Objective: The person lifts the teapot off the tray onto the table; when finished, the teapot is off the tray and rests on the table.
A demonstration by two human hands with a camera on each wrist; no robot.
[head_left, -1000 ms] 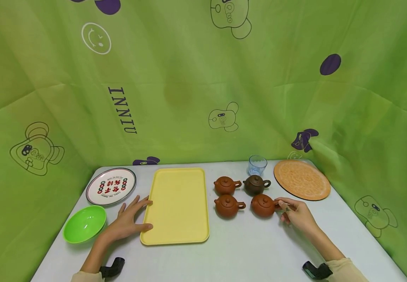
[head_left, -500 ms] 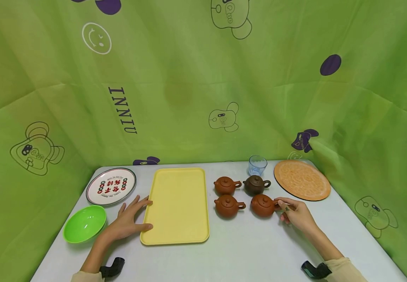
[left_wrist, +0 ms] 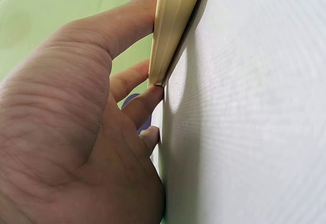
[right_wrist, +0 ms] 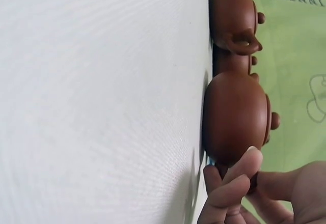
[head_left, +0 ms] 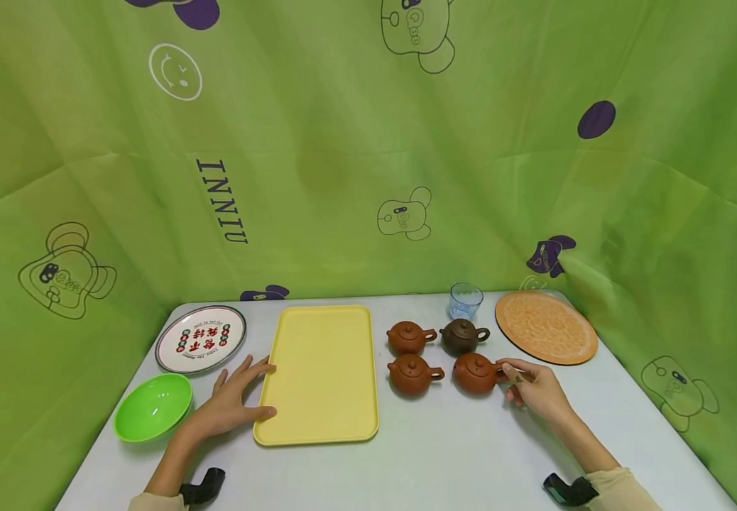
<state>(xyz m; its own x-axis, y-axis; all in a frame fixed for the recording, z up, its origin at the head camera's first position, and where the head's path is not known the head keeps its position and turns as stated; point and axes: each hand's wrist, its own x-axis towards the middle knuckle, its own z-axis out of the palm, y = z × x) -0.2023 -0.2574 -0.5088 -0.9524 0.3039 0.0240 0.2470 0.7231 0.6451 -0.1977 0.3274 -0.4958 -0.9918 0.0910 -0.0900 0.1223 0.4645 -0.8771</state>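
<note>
My left hand point(head_left: 228, 406) lies at the left edge of a yellow rectangular tray point(head_left: 320, 376), thumb and fingers spread, with tips on the rim. From the left wrist, the fingertips touch the outer side of the tray point(left_wrist: 173, 25). With thumb and fingers, my right hand point(head_left: 539, 392) pinches the handle of a reddish-brown clay teapot point(head_left: 474, 373), whose spout points left. Most of that handle is hidden behind the fingers. Two similar reddish teapots, a front one point(head_left: 410, 376) and a back one point(head_left: 407, 338), stand left of it. Behind it is a dark brown teapot point(head_left: 461, 336).
A clear blue glass point(head_left: 466, 301) stands at the back beside a round orange mat point(head_left: 546, 328). On the left are a white oval plate point(head_left: 170, 348) with red lettering and a green bowl point(head_left: 154, 407). Green patterned cloth point(head_left: 317, 213) hangs behind and along both sides.
</note>
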